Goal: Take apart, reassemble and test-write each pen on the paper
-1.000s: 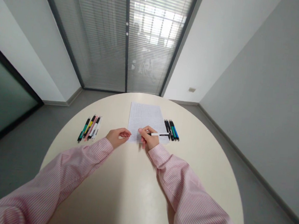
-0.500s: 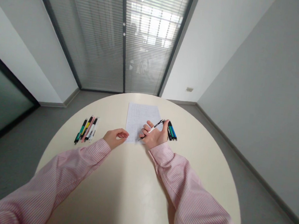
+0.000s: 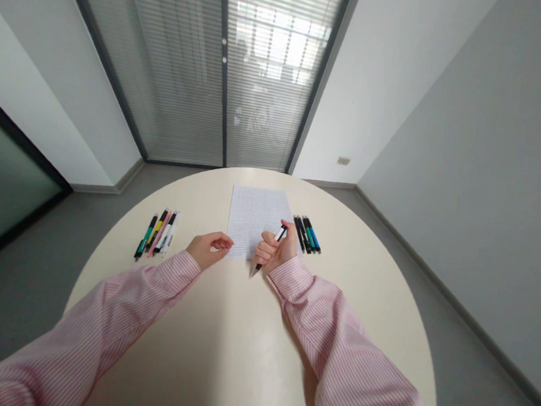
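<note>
My right hand (image 3: 275,252) is closed in a fist around a white and black pen (image 3: 280,232). The pen's upper end rises past my thumb, and its tip comes out below the fingers, slanting down to the left. This hand is over the lower right part of a sheet of paper (image 3: 255,211) covered in rows of small marks, too fine to read. My left hand (image 3: 209,248) lies at the sheet's lower left edge, holding nothing. Its fingers are loosely curled, with a gap between them and the thumb.
On the left of the round table (image 3: 239,339) several pens (image 3: 156,234) lie side by side, in green, yellow, pink and white. Right of the paper is a row of several dark pens (image 3: 308,235), some with green or blue barrels. A glass partition with blinds (image 3: 260,101) stands beyond.
The fingers of my right hand have closed around the pen, which lay across the opened palm before. The pen now stands steeper, its tip lower. My left hand has not moved.
</note>
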Demonstrator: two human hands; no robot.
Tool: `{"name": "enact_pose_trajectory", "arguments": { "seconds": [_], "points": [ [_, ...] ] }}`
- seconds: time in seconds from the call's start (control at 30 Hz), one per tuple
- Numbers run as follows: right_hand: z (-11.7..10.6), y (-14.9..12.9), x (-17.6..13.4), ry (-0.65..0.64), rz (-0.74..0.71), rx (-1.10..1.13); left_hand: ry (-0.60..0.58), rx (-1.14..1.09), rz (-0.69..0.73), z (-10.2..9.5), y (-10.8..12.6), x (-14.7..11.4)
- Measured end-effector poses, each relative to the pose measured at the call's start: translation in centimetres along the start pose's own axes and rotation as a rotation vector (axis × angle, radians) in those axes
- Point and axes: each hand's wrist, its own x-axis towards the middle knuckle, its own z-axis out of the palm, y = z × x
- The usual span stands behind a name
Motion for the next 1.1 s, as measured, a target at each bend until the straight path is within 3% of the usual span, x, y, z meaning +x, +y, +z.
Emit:
{"name": "enact_pose_trajectory", "arguments": {
  "seconds": [0.17, 0.27, 0.37, 0.5, 0.63, 0.77, 0.93, 1.0, 1.1],
  "points": [
    [-0.3, 0.1, 0.3, 0.030, 0.025, -0.027, 0.000, 0.001, 0.006, 0.0, -0.1, -0.1],
    [0.0, 0.3, 0.5, 0.090, -0.055, -0.044, -0.006, 0.004, 0.001, 0.0, -0.1, 0.0],
    [0.5, 0.0, 0.7, 0.243, -0.287, -0.071, -0.004, 0.000, -0.018, 0.0, 0.0, 0.0],
    [-0.1, -1.9, -0.5, 0.553, -0.617, -0.223, 0.001, -0.011, -0.020, 0.0, -0.1, 0.0],
    [-3.0, -5.1, -3.9, 0.739, -0.953, -0.515, 0.000, -0.010, -0.006, 0.1, -0.3, 0.0],
    [-6.7, -7.3, -8.0, 0.970, -1.068, -0.863, -0.004, -0.002, -0.004, 0.1, -0.4, 0.0],
    [-9.1, -7.8, -10.1, 1.471, -0.910, -1.394, -0.002, 0.015, 0.003, 0.0, -0.5, 0.1],
    [-9.4, -7.8, -9.9, 1.523, -0.828, -1.557, 0.000, 0.013, 0.006, 0.0, -0.6, 0.0],
    [-9.6, -7.6, -9.4, 1.487, -0.720, -1.674, -0.001, 0.014, 0.012, 0.0, -0.6, 0.0]
  ]
}}
